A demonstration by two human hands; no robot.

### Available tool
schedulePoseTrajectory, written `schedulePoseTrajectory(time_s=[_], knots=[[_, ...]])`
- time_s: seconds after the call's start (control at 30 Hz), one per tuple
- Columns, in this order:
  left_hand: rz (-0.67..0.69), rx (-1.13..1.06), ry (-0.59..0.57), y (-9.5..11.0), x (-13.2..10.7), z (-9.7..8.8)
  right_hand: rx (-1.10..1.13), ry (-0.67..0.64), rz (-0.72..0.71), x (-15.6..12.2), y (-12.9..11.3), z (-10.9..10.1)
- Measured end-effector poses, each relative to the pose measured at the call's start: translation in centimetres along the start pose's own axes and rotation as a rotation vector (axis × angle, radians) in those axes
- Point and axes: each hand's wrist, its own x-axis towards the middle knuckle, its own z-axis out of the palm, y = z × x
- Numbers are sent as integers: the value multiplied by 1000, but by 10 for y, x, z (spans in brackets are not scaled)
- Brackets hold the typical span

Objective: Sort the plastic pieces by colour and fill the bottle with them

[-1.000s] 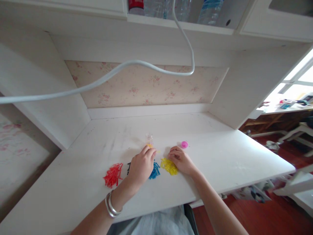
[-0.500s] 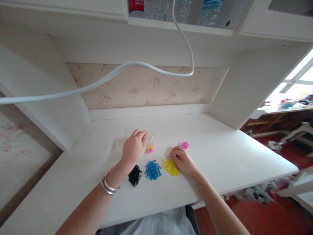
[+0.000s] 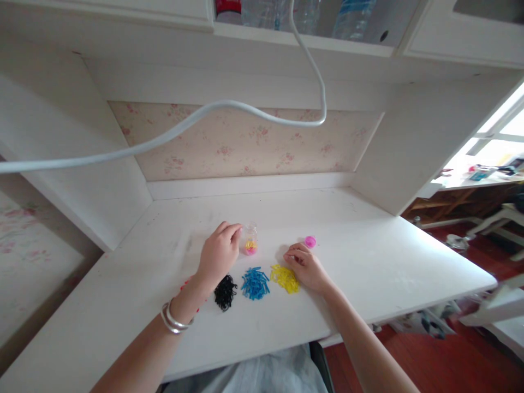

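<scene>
A small clear jar (image 3: 251,239) stands upright on the white desk, with yellow and pink pieces in its bottom. Just left of its mouth is my left hand (image 3: 220,250), fingers curled together and nothing visible sticking out of them. My right hand (image 3: 306,266) rests at the edge of a pile of yellow bands (image 3: 285,279); its fingers are bent together, and what they hold, if anything, is hidden. A pile of blue bands (image 3: 255,283) and a pile of black bands (image 3: 225,293) lie to the left. Red pieces (image 3: 185,284) are partly covered by my left wrist.
A pink lid (image 3: 310,241) lies beyond my right hand. The white desk (image 3: 368,262) runs back to a flower-patterned panel (image 3: 245,144). Overhead, a white cable (image 3: 229,103) hangs below a shelf of bottles (image 3: 354,19).
My left hand has drawn back a little to the left from the jar's mouth. The yellow bit seen at the mouth before no longer shows there. My right hand has stayed in place.
</scene>
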Motion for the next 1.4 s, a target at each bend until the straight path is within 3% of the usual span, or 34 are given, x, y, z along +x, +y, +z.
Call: schedulePoseTrajectory(time_s=[0.1,0.3,0.43,0.63,0.8,1.0,1.4], knots=[[-22,-144,-27,-1,-27,-8,11,33,-12,1,-1,-1],[-221,-394,-250,-3,-104,-11,38,116,57,7,-3,-1],[-304,-479,-315,-6,-131,-6,89,184,95,20,-26,-4],[-344,-503,-332,-7,-127,-9,272,124,91,59,-82,4],[-326,-509,-344,-7,-127,-12,289,104,83,89,-105,22],[-323,-538,-344,-9,-130,-14,165,87,52,96,-112,35],[-304,-538,-364,-10,-131,-14,179,72,68,94,-110,33]])
